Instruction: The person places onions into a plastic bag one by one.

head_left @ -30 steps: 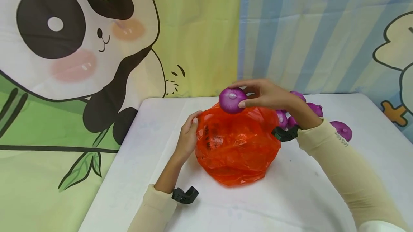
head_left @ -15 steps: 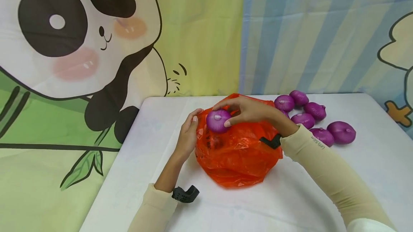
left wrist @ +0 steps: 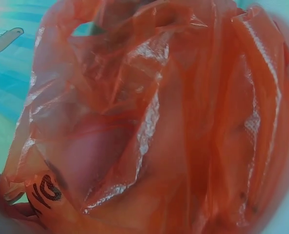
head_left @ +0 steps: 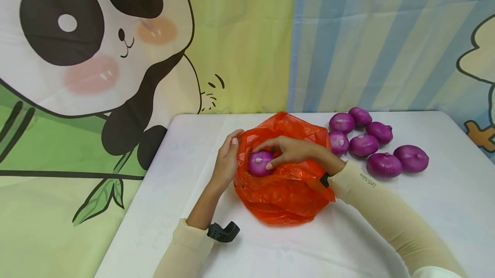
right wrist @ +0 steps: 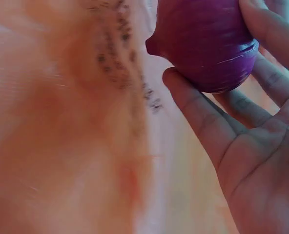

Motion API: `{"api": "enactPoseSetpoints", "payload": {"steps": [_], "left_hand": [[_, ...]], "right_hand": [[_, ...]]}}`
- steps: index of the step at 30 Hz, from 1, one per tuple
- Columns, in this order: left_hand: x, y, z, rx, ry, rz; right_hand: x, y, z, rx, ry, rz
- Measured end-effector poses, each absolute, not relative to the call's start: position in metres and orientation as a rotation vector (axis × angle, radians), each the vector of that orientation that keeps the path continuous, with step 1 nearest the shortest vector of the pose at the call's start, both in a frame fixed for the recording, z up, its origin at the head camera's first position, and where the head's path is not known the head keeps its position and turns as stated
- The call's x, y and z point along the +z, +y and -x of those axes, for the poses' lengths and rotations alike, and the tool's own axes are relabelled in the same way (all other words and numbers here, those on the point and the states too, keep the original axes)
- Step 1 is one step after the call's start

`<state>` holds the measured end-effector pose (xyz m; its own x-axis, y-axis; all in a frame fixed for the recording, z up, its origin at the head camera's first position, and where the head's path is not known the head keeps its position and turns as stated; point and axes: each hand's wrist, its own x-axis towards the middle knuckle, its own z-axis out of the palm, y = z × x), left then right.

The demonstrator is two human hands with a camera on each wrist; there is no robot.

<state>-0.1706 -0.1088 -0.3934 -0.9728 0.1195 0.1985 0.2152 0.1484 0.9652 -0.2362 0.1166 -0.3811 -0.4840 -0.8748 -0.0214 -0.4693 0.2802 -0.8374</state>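
A crinkled red plastic bag (head_left: 286,200) stands on the white table with its mouth spread. My left hand (head_left: 226,160) pinches the bag's left rim between thumb and fingers. My right hand (head_left: 294,150) reaches inside the bag's mouth and grips a purple onion (head_left: 260,163), thumb on one side and fingers on the other. In the right wrist view the onion (right wrist: 208,44) shows its pointed tip beside the bag's printed wall (right wrist: 61,122). The left wrist view is filled by the bag (left wrist: 159,122), with my left fingers at its lower left edge.
Several more purple onions (head_left: 364,145) lie grouped to the right of the bag, near the back of the white table (head_left: 301,252). Behind the table hangs a cloth (head_left: 247,46) printed with a panda and stripes.
My right hand has carried the onion down and slightly left, from above the bag's rim into its mouth. The left hand keeps its grip on the rim.
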Motion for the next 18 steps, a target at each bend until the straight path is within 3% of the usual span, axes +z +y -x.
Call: {"api": "enactPoseSetpoints", "payload": {"steps": [18], "left_hand": [[-0.397, -0.105, 0.17, -1.991, -2.332, 0.337]], "right_hand": [[-0.407, 0.114, 0.23, -1.105, 2.127, 1.136]]}}
